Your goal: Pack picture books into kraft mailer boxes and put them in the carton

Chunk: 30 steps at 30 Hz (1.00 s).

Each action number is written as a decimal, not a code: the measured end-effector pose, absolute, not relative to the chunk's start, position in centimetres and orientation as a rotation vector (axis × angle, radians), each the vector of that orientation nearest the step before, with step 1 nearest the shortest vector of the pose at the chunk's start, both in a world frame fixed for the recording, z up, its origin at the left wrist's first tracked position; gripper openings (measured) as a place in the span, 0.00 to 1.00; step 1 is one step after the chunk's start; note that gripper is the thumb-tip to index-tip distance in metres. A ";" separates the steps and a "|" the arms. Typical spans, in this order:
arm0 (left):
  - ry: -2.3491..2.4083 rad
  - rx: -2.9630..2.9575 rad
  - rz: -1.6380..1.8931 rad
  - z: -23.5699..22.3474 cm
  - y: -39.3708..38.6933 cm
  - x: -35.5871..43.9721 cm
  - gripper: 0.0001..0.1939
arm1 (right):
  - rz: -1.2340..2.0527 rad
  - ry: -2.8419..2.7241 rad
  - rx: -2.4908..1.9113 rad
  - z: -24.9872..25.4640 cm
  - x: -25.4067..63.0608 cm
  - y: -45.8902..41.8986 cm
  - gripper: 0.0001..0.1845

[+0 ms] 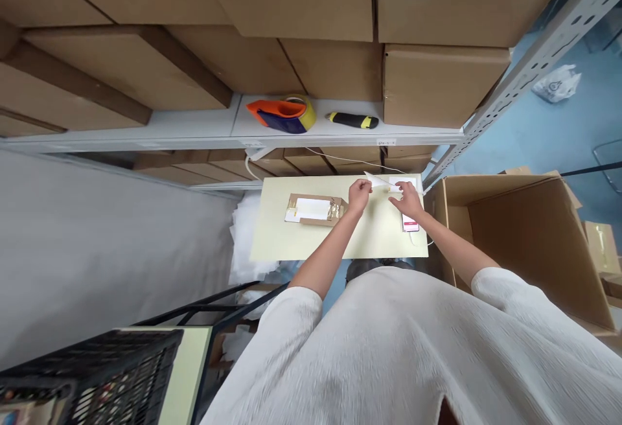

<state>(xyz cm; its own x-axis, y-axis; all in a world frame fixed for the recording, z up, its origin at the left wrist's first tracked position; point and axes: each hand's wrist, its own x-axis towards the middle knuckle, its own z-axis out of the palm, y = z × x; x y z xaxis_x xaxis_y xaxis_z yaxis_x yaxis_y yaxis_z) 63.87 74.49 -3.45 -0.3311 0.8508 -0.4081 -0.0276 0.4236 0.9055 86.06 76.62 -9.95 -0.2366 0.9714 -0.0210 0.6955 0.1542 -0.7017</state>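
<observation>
Near the back edge of the pale table [272,243], my left hand [359,197] pinches a corner of a thin white paper sheet [375,180], which is lifted and tilted. Just right of it, my right hand [408,201] reaches over a flat white paper piece [409,181], thumb and fingers apart; whether a fingertip touches the paper I cannot tell. A phone [411,225] with a pink and white screen lies below that hand, a white cable beside it. To the left rests a small cardboard box [321,221] with a white label and shiny tape.
A shelf [194,128] over the table's back holds large cardboard boxes [444,85], an orange-and-blue tape dispenser [284,115] and a black-and-yellow utility knife [352,120]. A big open carton [525,243] stands at right. At lower left is a black plastic crate [131,373].
</observation>
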 end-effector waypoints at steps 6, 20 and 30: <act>1.581 0.588 1.181 -1.5 71.2 60.4 0.05 | 0.817 -1.889 -1.441 -8.5 81.0 75.9 0.14; 1.642 0.351 1.388 -3.5 65.8 44.5 0.23 | 1.108 -1.839 -1.250 -1.9 67.5 71.2 0.07; 1.517 0.449 1.265 -5.4 64.5 39.8 0.12 | 1.327 -1.495 -1.485 -2.3 61.5 68.0 0.13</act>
